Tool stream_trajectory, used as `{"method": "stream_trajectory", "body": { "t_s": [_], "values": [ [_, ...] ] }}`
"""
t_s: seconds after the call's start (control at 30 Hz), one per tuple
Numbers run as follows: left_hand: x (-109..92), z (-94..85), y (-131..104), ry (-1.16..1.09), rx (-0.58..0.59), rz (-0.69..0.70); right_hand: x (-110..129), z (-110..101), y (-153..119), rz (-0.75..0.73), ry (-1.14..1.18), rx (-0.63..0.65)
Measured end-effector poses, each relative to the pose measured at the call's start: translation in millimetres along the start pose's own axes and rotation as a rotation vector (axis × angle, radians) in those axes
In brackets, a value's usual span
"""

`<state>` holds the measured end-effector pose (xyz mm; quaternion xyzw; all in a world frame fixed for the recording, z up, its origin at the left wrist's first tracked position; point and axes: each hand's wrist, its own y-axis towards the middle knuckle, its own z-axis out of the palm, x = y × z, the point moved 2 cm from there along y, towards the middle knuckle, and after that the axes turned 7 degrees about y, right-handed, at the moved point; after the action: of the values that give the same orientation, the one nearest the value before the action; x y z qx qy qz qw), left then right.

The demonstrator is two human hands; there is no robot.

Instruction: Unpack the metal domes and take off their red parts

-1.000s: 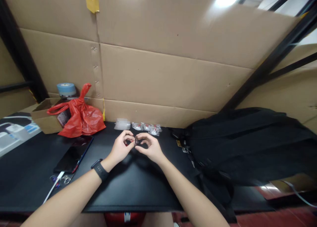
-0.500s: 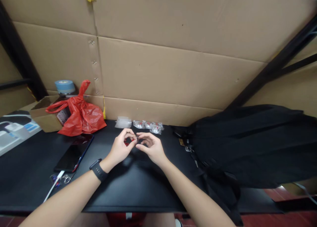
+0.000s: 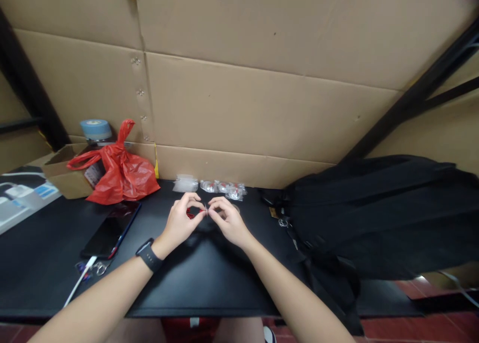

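A small, thin, shiny piece (image 3: 206,210) stands edge-on between my two hands, too small to name. My left hand (image 3: 182,217), with a black watch on its wrist, pinches it with thumb and forefinger from the left. From the right, the fingertips of my right hand (image 3: 229,222) close on the same piece. Something red (image 3: 190,213) shows through the curl of my left fingers; its kind is hidden. Just beyond the hands lie several clear packets with red bits (image 3: 224,188) and a stack of clear plastic sleeves (image 3: 185,183).
On the left are a phone (image 3: 111,229) on a white cable, a red plastic bag (image 3: 125,176), a cardboard box (image 3: 65,178), a blue-lidded jar (image 3: 96,129) and a power strip (image 3: 32,203). A black backpack (image 3: 381,218) covers the right. Cardboard (image 3: 239,108) walls the back.
My right fingertips have drawn in and closed on the small piece, with the other fingers curling together. The left hand has barely moved. The view has shifted slightly.
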<state>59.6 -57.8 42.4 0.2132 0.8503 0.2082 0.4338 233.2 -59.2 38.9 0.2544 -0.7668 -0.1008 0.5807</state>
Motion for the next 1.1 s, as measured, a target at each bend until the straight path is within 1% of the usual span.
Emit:
{"method": "stream_trajectory", "body": {
  "t_s": [0.1, 0.17, 0.23, 0.3, 0.33, 0.43, 0.5, 0.6, 0.67, 0.83, 0.93, 1.0, 1.1],
  "values": [
    [4.4, -5.1, 5.3, 0.079, -0.042, 0.028, -2.1, -5.5, 0.0, -0.042, -0.210, 0.020],
    [12.2, -12.3, 10.9, 0.168, -0.077, 0.020, -5.5, -10.2, -0.1, -0.071, -0.372, 0.034],
    [23.9, -20.3, 16.8, 0.303, -0.051, 0.005, -9.6, -15.3, 0.0, -0.086, -0.477, 0.054],
    [36.5, -27.0, 21.4, 0.424, 0.041, 0.023, -13.6, -19.8, 0.4, -0.076, -0.502, 0.085],
    [41.9, -29.1, 22.8, 0.447, 0.117, 0.060, -15.1, -21.6, 0.8, -0.065, -0.493, 0.105],
    [51.6, -32.0, 23.7, 0.433, 0.328, 0.176, -17.2, -25.9, 2.1, -0.023, -0.397, 0.169],
    [53.1, -31.9, 22.9, 0.415, 0.410, 0.217, -16.3, -28.7, 2.9, 0.001, -0.300, 0.202],
    [53.2, -30.0, 21.5, 0.424, 0.473, 0.227, -13.2, -33.2, 3.5, 0.009, -0.213, 0.252],
    [54.9, -28.3, 20.9, 0.432, 0.483, 0.224, -11.0, -35.5, 3.4, -0.011, -0.224, 0.279],
    [62.5, -23.5, 19.2, 0.417, 0.455, 0.214, -9.5, -34.4, 2.7, -0.024, -0.244, 0.325],
    [61.2, -21.1, 18.0, 0.423, 0.442, 0.231, -12.7, -34.1, 3.5, -0.021, -0.259, 0.325],
    [56.7, -20.6, 17.8, 0.419, 0.431, 0.243, -18.2, -38.3, 4.7, -0.014, -0.285, 0.280],
    [47.1, -21.1, 19.1, 0.386, 0.395, 0.217, -32.1, -52.5, 5.8, 0.025, -0.442, 0.119]
  ]
}}
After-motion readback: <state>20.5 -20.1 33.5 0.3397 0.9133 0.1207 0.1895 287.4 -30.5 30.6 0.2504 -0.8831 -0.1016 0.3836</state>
